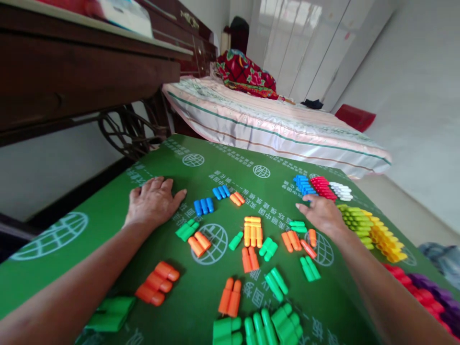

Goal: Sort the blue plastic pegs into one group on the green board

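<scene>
My left hand (153,201) lies flat on the green board (201,306), fingers spread, holding nothing; a blue trio of plastic pegs (203,206) lies just right of it. My right hand (321,213) rests palm down with fingers partly curled, beside a small green peg pair (297,226) and orange pegs (292,241). Small clusters of orange, green and blue pegs are scattered between both hands. Past the right hand stand tidy rows of blue pegs (304,185), red pegs (323,188) and white pegs (341,191).
Rows of yellow-green pegs (357,223), yellow pegs (386,239), red and purple pegs (431,292) line the right edge. A dark wooden sewing table (82,72) stands at the left. A bed (273,129) with a red floral bundle lies behind the board.
</scene>
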`<state>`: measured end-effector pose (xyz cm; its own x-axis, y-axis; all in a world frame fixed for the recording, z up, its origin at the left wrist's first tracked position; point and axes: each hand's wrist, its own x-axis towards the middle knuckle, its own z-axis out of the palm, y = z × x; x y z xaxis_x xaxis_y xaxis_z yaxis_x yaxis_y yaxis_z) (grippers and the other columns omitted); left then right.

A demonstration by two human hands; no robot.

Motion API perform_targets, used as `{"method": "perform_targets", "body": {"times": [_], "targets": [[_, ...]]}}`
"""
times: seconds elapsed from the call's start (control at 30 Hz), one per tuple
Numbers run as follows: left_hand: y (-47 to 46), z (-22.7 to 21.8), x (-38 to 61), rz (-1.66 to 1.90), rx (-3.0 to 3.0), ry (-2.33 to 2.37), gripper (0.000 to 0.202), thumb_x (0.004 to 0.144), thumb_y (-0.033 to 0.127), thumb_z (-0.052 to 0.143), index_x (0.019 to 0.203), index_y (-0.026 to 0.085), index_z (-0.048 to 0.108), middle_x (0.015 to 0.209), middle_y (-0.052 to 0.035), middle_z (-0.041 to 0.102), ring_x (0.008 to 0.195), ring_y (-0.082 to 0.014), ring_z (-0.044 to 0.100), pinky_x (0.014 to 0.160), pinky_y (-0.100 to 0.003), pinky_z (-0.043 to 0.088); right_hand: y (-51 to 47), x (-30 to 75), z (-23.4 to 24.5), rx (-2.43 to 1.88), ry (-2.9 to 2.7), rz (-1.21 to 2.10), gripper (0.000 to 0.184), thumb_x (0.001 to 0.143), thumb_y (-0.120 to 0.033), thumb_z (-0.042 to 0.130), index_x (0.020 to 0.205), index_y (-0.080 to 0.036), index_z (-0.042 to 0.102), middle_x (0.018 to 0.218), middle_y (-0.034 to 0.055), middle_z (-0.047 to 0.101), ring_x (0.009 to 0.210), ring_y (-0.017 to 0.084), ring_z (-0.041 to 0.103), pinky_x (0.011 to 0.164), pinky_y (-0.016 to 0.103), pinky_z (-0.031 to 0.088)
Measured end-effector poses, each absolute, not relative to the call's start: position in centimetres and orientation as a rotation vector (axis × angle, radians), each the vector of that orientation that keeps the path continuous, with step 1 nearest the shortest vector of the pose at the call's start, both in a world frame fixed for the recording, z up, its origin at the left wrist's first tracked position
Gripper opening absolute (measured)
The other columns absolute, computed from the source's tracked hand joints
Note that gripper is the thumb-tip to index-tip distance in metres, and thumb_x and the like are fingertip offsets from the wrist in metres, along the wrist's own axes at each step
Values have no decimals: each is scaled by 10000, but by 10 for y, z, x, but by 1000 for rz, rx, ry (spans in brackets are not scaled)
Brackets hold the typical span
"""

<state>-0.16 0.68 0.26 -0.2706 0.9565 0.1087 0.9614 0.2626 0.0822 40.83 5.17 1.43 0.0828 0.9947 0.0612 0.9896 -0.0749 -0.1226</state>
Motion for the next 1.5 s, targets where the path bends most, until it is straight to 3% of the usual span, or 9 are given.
{"method": "perform_targets", "body": {"times": [0.13,0.27,0.43,0.53,0.77,1.03,1.27,1.4,1.5], "targets": [[5,3,1,-201,-1838,-2473,677,900,544,252,1344,95,495,1473,-201,432,1387,-358,347,1098,-560,316,41,358,25,-1981,-2262,243,306,854,-455,596,1073,-277,713,811,17,729,801,199,674,660,266,446],[3,3,2,-200,-1835,-2483,662,904,533,261,1351,100,490,1486,-196,419,1398,-347,334,1109,-550,304,38,299,40,-1709,-2491,310,273,877,-381,583,1103,-288,704,816,7,728,819,186,667,692,257,449],[2,4,3,-215,-1845,-2484,643,908,538,269,1321,113,517,1460,-198,452,1381,-354,354,1091,-556,317,50,236,48,-1188,-2828,165,369,885,-189,518,1225,-270,637,1096,46,691,998,194,631,830,279,464],[2,4,3,-217,-1847,-2482,641,906,530,274,1326,108,510,1467,-197,444,1387,-351,349,1094,-554,316,58,210,45,-1082,-2943,122,471,836,-176,570,1302,-237,593,1224,79,645,1069,225,610,874,304,471],[5,2,-1,-235,-1843,-2468,642,911,544,257,1314,121,522,1465,-199,444,1386,-355,351,1097,-562,320,63,193,48,-1163,-2938,70,348,813,-169,562,1131,-235,686,1130,30,688,1011,191,642,806,250,475],[6,4,-2,-241,-1877,-2485,655,925,543,261,1333,83,486,1484,-213,410,1398,-373,320,1103,-582,301,47,266,69,-1506,-2593,209,407,881,-441,554,1230,-254,646,1102,41,724,993,210,670,801,273,481],[11,-2,-7,-226,-1865,-2462,659,921,561,254,1338,99,472,1483,-202,411,1393,-363,327,1096,-583,304,55,336,42,-2166,-2221,133,361,901,-511,496,875,-255,750,897,74,753,888,240,694,678,302,482],[10,0,-6,-209,-1869,-2461,653,926,557,244,1334,99,467,1481,-210,405,1396,-360,325,1105,-576,297,61,347,32,-2253,-2172,188,377,885,-524,514,752,-247,733,848,72,746,836,227,699,626,285,473],[9,1,-6,-202,-1870,-2472,656,928,558,243,1340,96,460,1481,-211,401,1397,-359,321,1108,-571,296,63,353,31,-2241,-2099,395,440,893,-549,496,695,-215,701,676,69,705,651,195,680,550,263,465]]}}
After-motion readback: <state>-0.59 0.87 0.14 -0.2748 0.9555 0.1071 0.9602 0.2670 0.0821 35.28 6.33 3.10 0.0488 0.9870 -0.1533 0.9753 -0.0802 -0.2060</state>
